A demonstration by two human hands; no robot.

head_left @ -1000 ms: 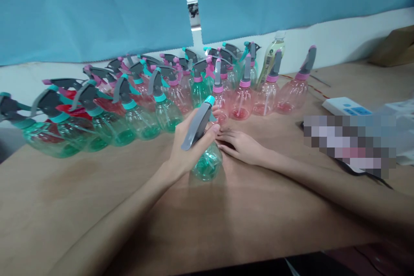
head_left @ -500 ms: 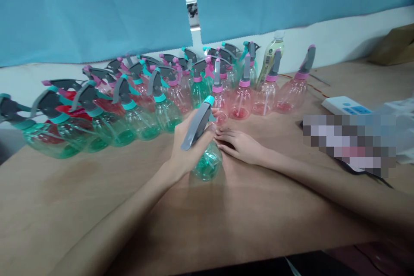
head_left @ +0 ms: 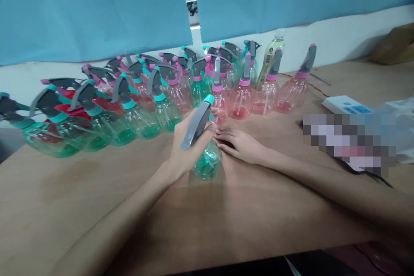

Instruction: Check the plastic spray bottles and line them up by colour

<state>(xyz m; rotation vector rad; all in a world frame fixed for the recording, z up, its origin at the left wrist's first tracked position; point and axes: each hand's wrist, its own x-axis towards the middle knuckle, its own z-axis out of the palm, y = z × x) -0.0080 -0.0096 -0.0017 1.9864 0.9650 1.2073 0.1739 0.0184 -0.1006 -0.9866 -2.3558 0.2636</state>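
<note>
My left hand point(head_left: 186, 144) is wrapped round the neck of a green spray bottle point(head_left: 208, 161), which stands on the wooden table point(head_left: 258, 220). Its grey trigger head with a turquoise nozzle rises above my fingers. My right hand point(head_left: 242, 144) rests just right of the bottle, palm down, with its fingers stretched toward the bottle; whether the fingertips touch it is hard to tell. Right behind my hands stands a pink spray bottle point(head_left: 218, 99).
Several green spray bottles point(head_left: 142, 120) line the left, with pink ones point(head_left: 241, 101) at the centre and right. Behind them is a labelled drink bottle point(head_left: 270, 60). A white box point(head_left: 346, 105), a blurred-out flat object point(head_left: 349, 146) and clear plastic point(head_left: 403, 125) lie at the right.
</note>
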